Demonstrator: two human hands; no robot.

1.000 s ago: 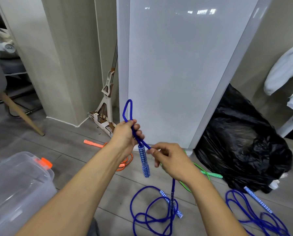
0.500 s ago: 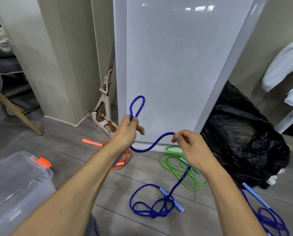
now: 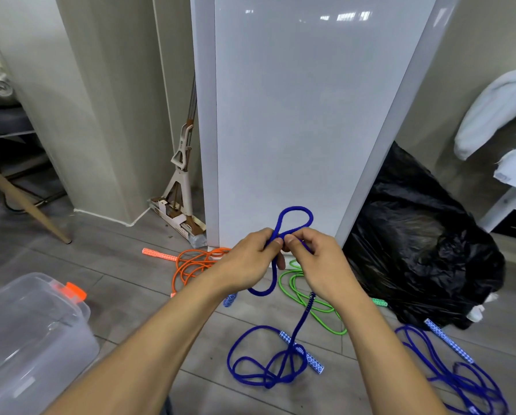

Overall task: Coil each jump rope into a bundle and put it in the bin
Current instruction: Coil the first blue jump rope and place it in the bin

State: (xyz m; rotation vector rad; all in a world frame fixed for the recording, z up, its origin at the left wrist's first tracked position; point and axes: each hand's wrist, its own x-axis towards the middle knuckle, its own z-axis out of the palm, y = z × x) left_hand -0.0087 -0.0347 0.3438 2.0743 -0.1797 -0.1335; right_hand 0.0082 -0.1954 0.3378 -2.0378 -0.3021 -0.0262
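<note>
Both hands hold a blue jump rope (image 3: 294,213) at chest height. My left hand (image 3: 250,259) and my right hand (image 3: 316,262) pinch it together, thumbs touching. One loop stands above the fingers and another hangs below them. One patterned handle tip (image 3: 229,300) peeks out under my left wrist. The rest of the rope drops from my right hand to a loose pile with its other handle (image 3: 309,357) on the floor. The clear plastic bin (image 3: 26,339) with an orange latch sits at lower left.
An orange rope (image 3: 191,265), a green rope (image 3: 298,292) and a second blue rope (image 3: 460,375) lie on the grey floor. A white panel (image 3: 304,115) stands ahead, a black trash bag (image 3: 424,244) to its right, a mop (image 3: 180,181) and a chair leg (image 3: 29,205) to the left.
My right hand has come back in from the right and met my left hand, adding another loop of blue rope. More rope has lifted off the floor pile.
</note>
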